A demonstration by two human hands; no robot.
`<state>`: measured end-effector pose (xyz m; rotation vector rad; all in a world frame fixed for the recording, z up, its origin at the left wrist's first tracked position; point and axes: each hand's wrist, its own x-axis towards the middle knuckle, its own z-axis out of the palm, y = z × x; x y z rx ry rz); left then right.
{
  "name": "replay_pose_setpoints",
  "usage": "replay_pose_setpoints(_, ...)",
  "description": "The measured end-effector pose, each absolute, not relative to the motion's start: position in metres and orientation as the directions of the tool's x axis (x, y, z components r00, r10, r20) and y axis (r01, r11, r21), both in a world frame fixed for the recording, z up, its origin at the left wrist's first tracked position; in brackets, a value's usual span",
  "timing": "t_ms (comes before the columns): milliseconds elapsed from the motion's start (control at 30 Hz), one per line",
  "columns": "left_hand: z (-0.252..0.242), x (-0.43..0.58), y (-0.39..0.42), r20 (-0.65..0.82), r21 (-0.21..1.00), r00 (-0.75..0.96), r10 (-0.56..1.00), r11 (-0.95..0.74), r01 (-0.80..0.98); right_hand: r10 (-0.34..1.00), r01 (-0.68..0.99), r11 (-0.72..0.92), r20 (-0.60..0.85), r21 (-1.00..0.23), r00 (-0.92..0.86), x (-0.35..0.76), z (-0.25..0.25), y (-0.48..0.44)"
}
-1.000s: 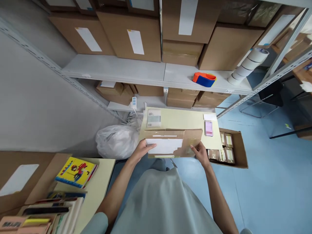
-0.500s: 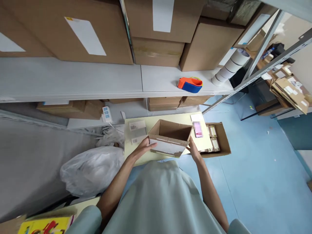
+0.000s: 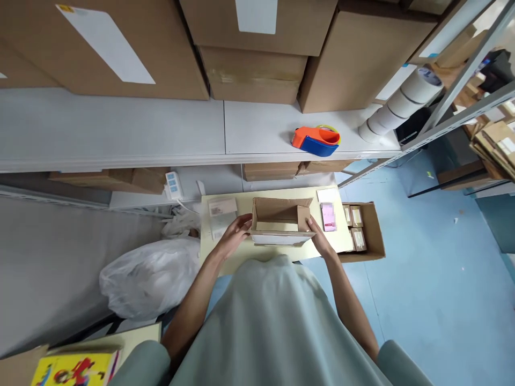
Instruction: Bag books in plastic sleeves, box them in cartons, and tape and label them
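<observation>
Between my hands is a small open cardboard box (image 3: pixel 277 208), brown inside with a white patch on its near side. A pale strip shows within it, matching the table colour. My left hand (image 3: pixel 236 234) grips the box's left end, fingers against the wall. At the opposite end, my right hand (image 3: pixel 319 238) holds the right corner, with its fingertips at the side flap. Below lies a pale yellow table (image 3: pixel 249 260). A pink-screened phone (image 3: pixel 329 216) rests right of the box, beside a white paper (image 3: pixel 327 194). Clear plastic packets (image 3: pixel 222 214) lie to the left.
An orange-and-blue tape dispenser (image 3: pixel 316 140) and a stack of white tape rolls (image 3: pixel 400 104) stand on the shelf (image 3: pixel 161 128) ahead. A carton (image 3: pixel 374 236) of small boxes sits right of the table. A plastic bag (image 3: pixel 151 279) bulges at left; a yellow book (image 3: pixel 74 370) lies lower left.
The box has tipped so that I look more directly down into it, and its near side is foreshortened. Both hands stay on its ends. The view has shifted slightly.
</observation>
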<state>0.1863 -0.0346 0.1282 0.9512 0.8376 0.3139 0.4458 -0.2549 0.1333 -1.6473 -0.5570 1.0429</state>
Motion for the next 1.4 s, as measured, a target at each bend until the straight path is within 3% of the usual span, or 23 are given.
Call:
replay_pose_setpoints(100, 0.128, 0.198, -0.046, -0.505, 0.818, 0.622, 0.598, 0.562, 0.124, 0.791, -0.214, -0.348, -0.408, -0.913, 0.456, 0.463, 0.123, -0.251)
replay_pose_setpoints(633, 0.096, 0.253, -0.097, -0.497, 0.867, 0.419, 0.760, 0.447, 0.219, 0.818, -0.173, -0.432, -0.466, -0.885, 0.339, 0.511, 0.082, -0.255)
replay_pose_setpoints(833, 0.108, 0.240, -0.085, -0.462, 0.884, 0.409, 0.787, 0.371, 0.285, 0.801, -0.154, -0.425, -0.450, -0.892, 0.396, 0.525, 0.084, -0.263)
replay_pose_setpoints(1100, 0.148, 0.212, -0.070, -0.292, 0.920, 0.668, 0.685, 0.009, 0.393, 0.909, 0.070, -0.269, -0.229, -0.961, 0.348, 0.545, 0.146, -0.274)
replay_pose_setpoints(1267, 0.154, 0.231, -0.067, -0.205, 0.905, 0.749, 0.630, -0.171, 0.391, 0.897, 0.262, -0.329, -0.212, -0.907, 0.389, 0.540, 0.146, -0.258)
replay_pose_setpoints(1400, 0.152, 0.241, -0.064, -0.158, 0.855, 0.772, 0.616, -0.305, 0.419, 0.896, 0.317, -0.374, -0.251, -0.872, 0.366, 0.534, 0.140, -0.253)
